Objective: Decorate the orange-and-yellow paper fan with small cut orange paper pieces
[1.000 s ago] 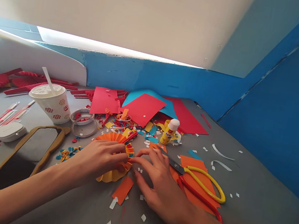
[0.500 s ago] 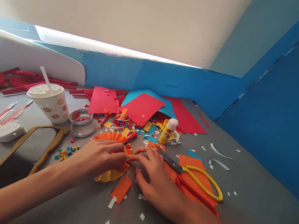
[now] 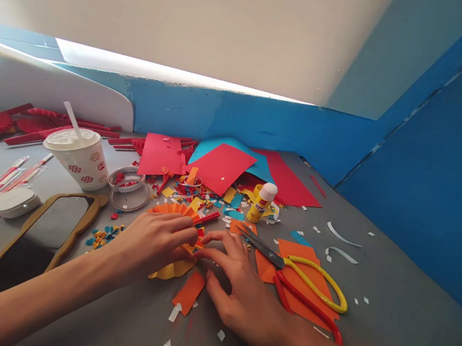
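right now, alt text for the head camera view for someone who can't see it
A person's left hand lies on an orange and yellow pleated paper fan on a grey table, the right hand touching its edge. Scissors, a glue stick and paper scraps lie around.

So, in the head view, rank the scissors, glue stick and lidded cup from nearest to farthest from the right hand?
1. Scissors, just right of the right hand.
2. Glue stick, farther back on the table.
3. Lidded cup, far left.
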Available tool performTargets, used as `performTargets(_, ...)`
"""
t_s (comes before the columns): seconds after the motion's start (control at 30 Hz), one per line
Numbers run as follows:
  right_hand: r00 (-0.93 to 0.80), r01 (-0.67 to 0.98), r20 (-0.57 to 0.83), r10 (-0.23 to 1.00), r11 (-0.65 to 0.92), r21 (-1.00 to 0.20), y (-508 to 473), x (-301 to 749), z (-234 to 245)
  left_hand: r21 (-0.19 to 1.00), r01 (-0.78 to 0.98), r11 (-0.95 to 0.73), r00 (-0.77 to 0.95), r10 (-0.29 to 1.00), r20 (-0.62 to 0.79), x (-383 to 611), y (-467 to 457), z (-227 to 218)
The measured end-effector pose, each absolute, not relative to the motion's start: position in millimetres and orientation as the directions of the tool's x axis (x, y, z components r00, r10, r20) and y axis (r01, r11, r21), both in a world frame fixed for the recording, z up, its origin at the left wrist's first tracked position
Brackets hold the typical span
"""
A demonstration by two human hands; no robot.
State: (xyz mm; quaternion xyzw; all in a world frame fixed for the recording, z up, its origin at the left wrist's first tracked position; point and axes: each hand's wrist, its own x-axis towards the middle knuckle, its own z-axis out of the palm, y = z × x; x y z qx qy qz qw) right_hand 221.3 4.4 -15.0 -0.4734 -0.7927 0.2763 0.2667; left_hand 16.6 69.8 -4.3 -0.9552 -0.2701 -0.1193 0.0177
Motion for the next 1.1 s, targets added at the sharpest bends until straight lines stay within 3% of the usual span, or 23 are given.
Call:
performTargets(0.2, -0.382, 0.663, 0.188, 0.905, 0.411, -0.626, 5, 221, -21, 0.041, 0.494, -0.868, 0.845, 0.491, 0.21, 14, 72, -2)
performTargets(0.5, -0.389, 0.706, 0.255, 0.885, 0.464, -0.535, 13, 224, -21, 0.163, 0.581, -0.797, 0.783, 0.602, 0.156, 3, 68, 8)
performTargets(0.87, -0.32, 0.695, 0.47, 0.822, 0.541, -0.473, 31, 235, -26, 0.181, 0.566, -0.804, 0.738, 0.593, 0.322, -13, 80, 8)
performTargets(1.1, -0.262, 0.672, 0.599, 0.756, 0.589, -0.45, 49, 244, -11, 0.074, 0.584, -0.809, 0.689, 0.541, 0.482, -25, 83, -1)
